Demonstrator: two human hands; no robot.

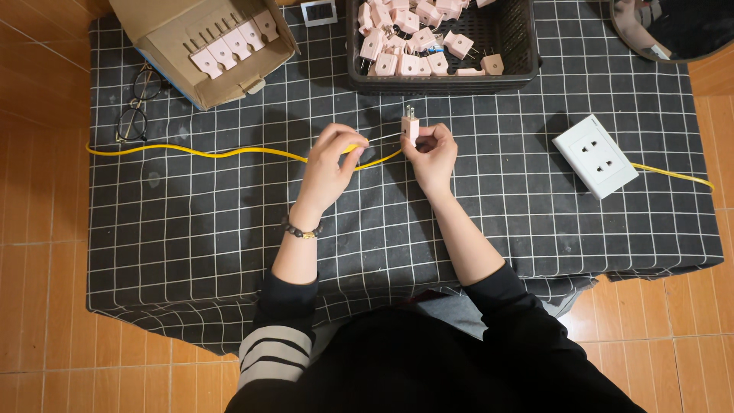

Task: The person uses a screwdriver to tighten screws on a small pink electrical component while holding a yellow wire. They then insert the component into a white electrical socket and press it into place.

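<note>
Basically, right hand (433, 157) pinched the pink plug (410, 127), left hand (330, 162) gripped the yellow cable (229, 152) — a hard tug risked slipping the plug from the fingers.

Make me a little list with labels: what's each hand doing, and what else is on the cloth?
left hand: pinches the yellow cable
right hand: holds a pink plug, prongs up
black basket: loose pink plugs
cardboard box: a row of pink plugs
white socket: right of the hands
glasses: beside the box
cloth: dark, white grid
</note>
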